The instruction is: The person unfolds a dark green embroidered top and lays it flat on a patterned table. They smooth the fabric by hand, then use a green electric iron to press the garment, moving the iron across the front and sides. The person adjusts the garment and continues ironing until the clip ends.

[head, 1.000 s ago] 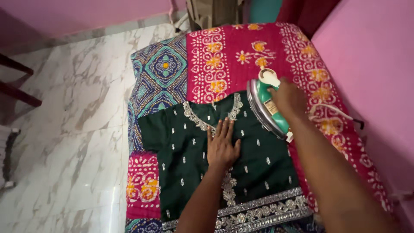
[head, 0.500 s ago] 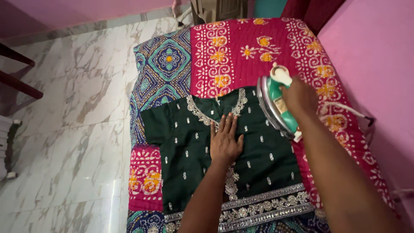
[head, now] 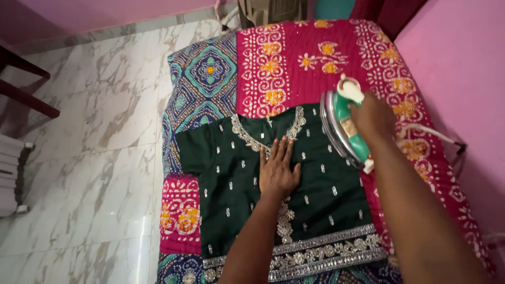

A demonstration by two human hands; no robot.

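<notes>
The dark green garment (head: 273,173) with silver embroidery lies spread flat on a pink and blue patterned quilt (head: 294,63). My left hand (head: 278,169) rests open, palm down, just below its neckline. My right hand (head: 374,117) grips the green iron (head: 344,129), tilted on edge at the garment's right side.

A dark green garment (head: 231,179) is showing silver embroidered dots, a silver neckline and a silver band along its hem. Under it, a quilted cover (head: 294,63) is displaying magenta with white and orange motifs, beside blue and teal diamond panels. The iron (head: 344,129) is showing green with a chrome sole.
</notes>
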